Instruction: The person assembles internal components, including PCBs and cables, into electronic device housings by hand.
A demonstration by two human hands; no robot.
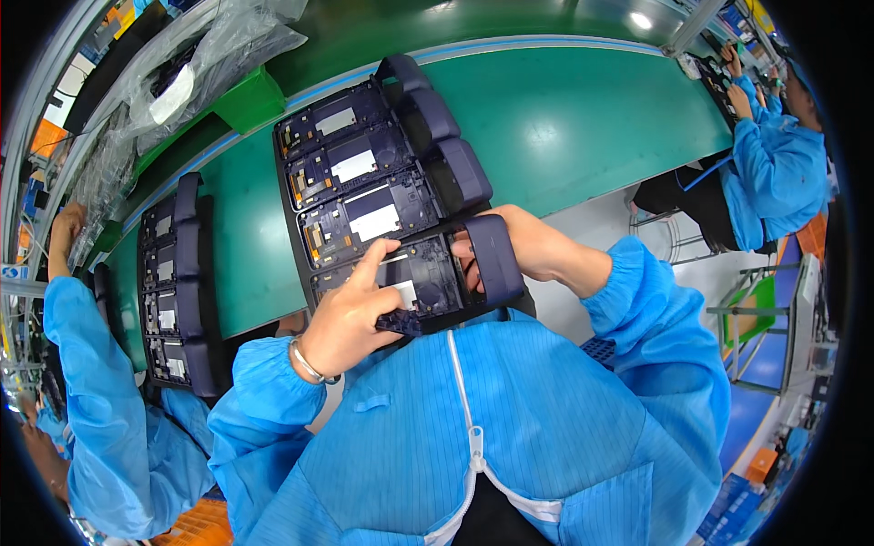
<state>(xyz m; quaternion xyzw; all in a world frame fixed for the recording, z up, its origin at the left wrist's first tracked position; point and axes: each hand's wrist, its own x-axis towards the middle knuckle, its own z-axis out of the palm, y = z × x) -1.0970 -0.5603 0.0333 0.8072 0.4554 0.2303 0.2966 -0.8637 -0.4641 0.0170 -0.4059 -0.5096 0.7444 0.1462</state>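
Navy device housing [432, 276]: nearest of four, opened
Left hand [350, 314]: index finger extended over housing; grip cannot be told
Right hand [521, 244]: gripping housing's right end

Electronics assembly workshop: long green bench [546, 127], rowed device housings [364, 164], blue-smocked co-workers [774, 177].

No words or numbers are showing legibly. At nine o'clock, near the rim, a small blue-and-white label [14, 272] is sitting on a pale rail [25, 289], its marks appearing too small to read. Between ten and eleven, white rectangular patches [374, 224] are lying in dark housings [391, 159], showing no readable print.
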